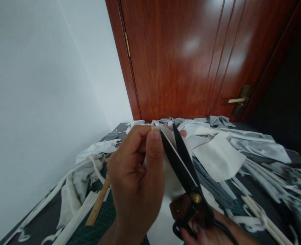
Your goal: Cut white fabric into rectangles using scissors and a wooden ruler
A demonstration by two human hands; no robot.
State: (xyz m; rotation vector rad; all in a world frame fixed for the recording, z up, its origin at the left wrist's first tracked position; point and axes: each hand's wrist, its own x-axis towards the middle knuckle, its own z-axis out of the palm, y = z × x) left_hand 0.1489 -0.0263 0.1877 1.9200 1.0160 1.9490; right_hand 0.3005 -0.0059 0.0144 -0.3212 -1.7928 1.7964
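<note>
My left hand (136, 177) is raised in the middle of the view, with thumb and fingers pinched on a piece of white fabric (171, 180). My right hand (204, 231) sits low at the bottom edge, its fingers through the handles of black scissors (183, 166). The scissor blades are slightly parted and point up and away, with the white fabric between them just beside my left thumb. Most of the right hand is hidden behind the scissor handles.
A dark table with a green cutting mat (99, 224) is strewn with grey and white fabric scraps (255, 156) and strips. A wooden ruler (98, 204) lies left of my hand. A white wall stands at left, a red-brown door (191, 58) with a brass handle (238, 100) behind.
</note>
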